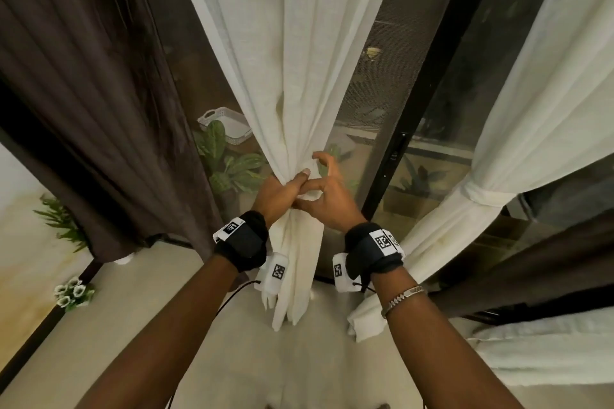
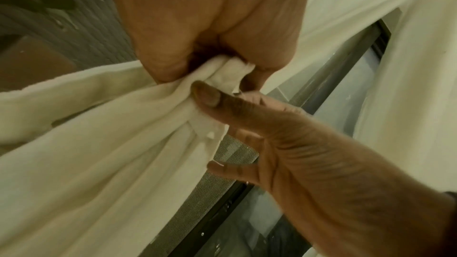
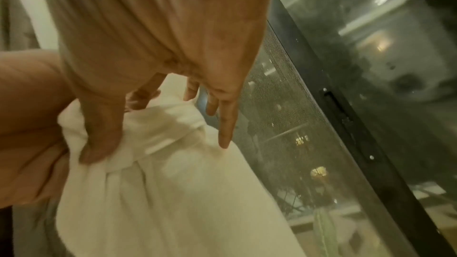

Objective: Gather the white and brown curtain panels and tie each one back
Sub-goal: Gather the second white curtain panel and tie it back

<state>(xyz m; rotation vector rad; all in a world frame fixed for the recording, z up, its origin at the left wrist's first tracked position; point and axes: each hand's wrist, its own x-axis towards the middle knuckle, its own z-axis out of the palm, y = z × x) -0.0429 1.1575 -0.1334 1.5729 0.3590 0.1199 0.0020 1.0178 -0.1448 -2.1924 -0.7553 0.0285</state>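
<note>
At the far left the brown curtain panel (image 1: 99,109) hung loose, well apart from both hands and with no tie visible round it. In the middle, the white curtain panel (image 1: 299,60) fell with its long axis running straight down from the top of the head view to the floor, pinched to a narrow waist directly ahead of the person, where both hands met. The left hand (image 1: 282,194) came at that waist from the left, fingers curled tight round the bunched cloth; the right hand (image 1: 327,191) came from the right, touching the left, its thumb and forefinger pinching a white band at the waist while its other fingers fanned loosely outward. Both were equally near, so the tie probably turned on the right hand working the band round the vertical bundle while the left held it. The left wrist view showed what the head view hid: a short white cloth end (image 2: 235,71) squeezed in the left fist, with the right thumb pressing beside it. The right wrist view showed the band (image 3: 153,144) lying crosswise over the gathers, and the dark door frame (image 3: 346,114) just beside it. At the far right a second white panel (image 1: 498,143) already hung cinched by a tie.
</note>
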